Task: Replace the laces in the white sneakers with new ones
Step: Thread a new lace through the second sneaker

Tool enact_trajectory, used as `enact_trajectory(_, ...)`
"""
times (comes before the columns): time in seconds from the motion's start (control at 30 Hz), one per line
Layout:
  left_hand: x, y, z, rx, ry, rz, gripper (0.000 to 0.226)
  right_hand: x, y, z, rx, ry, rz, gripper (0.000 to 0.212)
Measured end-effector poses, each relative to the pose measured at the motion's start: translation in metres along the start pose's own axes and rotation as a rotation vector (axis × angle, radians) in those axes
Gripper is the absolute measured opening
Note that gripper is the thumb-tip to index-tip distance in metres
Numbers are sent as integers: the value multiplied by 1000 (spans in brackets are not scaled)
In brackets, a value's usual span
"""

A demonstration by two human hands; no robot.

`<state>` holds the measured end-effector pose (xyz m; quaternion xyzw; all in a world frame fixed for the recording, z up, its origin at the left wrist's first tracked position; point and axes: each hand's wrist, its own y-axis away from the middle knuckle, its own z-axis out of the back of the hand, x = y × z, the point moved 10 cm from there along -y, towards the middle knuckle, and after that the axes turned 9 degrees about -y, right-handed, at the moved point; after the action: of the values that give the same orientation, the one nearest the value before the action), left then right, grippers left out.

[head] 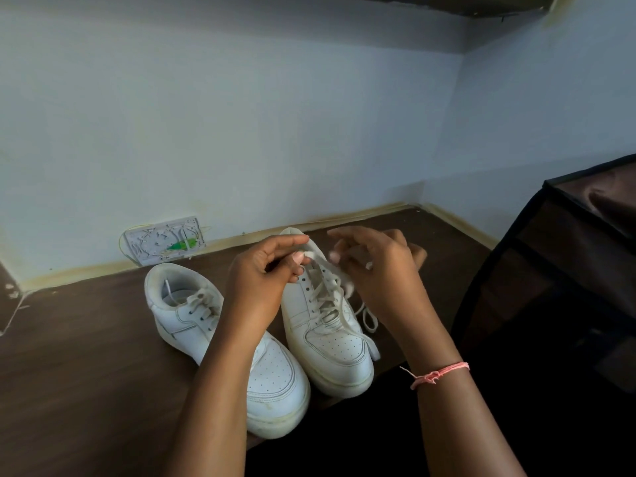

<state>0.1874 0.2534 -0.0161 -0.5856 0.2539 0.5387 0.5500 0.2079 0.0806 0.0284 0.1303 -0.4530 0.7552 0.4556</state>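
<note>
Two white sneakers stand side by side on a dark wooden surface [86, 366], toes toward me. The left sneaker [275, 376] is laced, partly hidden behind my left forearm. The right sneaker [330, 342] carries a white lace [327, 297] through its eyelets, with a loose end trailing off to its right [370, 320]. My left hand [265, 270] pinches the lace at the shoe's top between thumb and fingers. My right hand [375, 270] hovers over the same spot with fingers curled around another stretch of the lace.
A white plastic wall plate with green wiring [165, 241] leans against the pale blue wall at the back left. A dark fabric-covered cabinet [568, 270] stands close on the right. A pink thread bracelet [438, 373] circles my right wrist.
</note>
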Motion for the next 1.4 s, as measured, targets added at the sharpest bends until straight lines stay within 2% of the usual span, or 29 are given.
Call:
enact_trajectory(0.07,0,-1,-2,10,11,2,28,8,1,-6,11,-12,52,23)
enact_trajectory(0.23,-2,-1,-9,70,-22,-15,28,11,3,-9,-54,-15,118,7)
enact_trajectory(0.37,-5,1,-13,102,-79,-41,29,7,4,-15,18,-56,133,13)
enact_trajectory(0.5,-7,1,-19,135,-41,-36,27,7,2,-11,-35,-41,155,10)
enact_trajectory(0.6,-1,0,-15,76,-36,-23,21,2,2,-8,-56,-56,114,4)
enact_trajectory(0.67,9,-1,-7,9,-137,-22,19,-6,1,-5,-50,-20,38,3)
enact_trajectory(0.73,17,-1,-5,-11,-360,-60,24,-17,5,-16,57,124,-25,2)
enact_trajectory(0.83,29,-2,-16,15,-572,-97,41,-23,15,-44,196,347,33,10)
enact_trajectory(1.0,41,-1,-33,86,-684,-117,57,-25,21,-59,60,337,44,8)
enact_trajectory(1.07,43,-1,-29,82,-649,-95,57,-35,21,-59,49,257,-27,6)
enact_trajectory(1.13,44,-1,-24,90,-576,-45,53,-56,22,-65,81,102,-188,3)
enact_trajectory(1.17,43,0,-23,95,-542,-30,51,-66,26,-70,108,5,-286,1)
enact_trajectory(1.23,41,1,-21,91,-504,-25,50,-81,34,-82,123,-254,-453,11)
enact_trajectory(1.3,41,2,-21,88,-488,-22,52,-89,39,-91,121,-450,-553,11)
enact_trajectory(1.4,43,2,-22,83,-486,-14,52,-96,42,-100,124,-482,-608,3)
